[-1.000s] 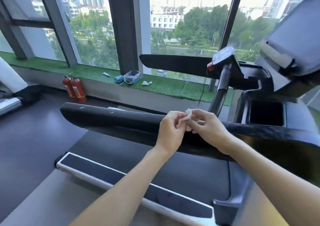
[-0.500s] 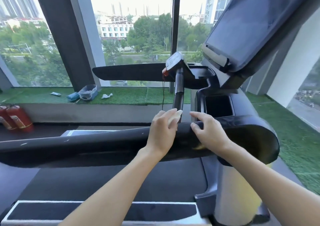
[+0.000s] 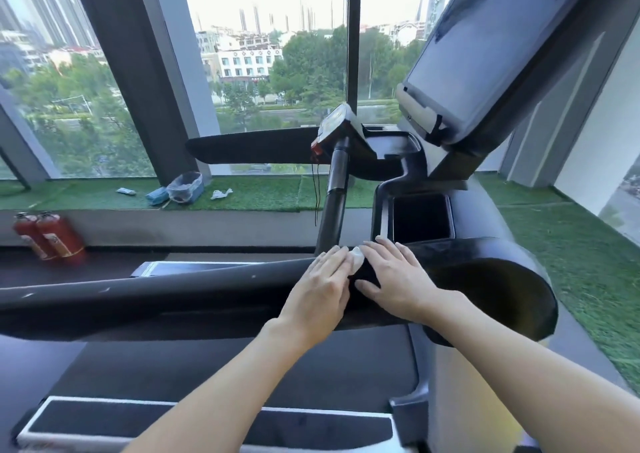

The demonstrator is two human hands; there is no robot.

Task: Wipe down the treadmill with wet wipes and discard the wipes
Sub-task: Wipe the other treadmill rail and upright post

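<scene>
Your left grip (image 3: 322, 284) and right grip (image 3: 394, 279) lay flat, fingers straight and unclenched, on the treadmill's black handrail (image 3: 156, 293). The white wet wipe (image 3: 356, 262) sat bunched on the rail between the two forefingers, below the tilted console screen (image 3: 485, 54).

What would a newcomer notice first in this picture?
The left hand and the right hand lie flat on the black handrail at the centre, a small white wipe between them. The large dark screen rises at the upper right; two red fire extinguishers stand on the floor at the far left.
</scene>
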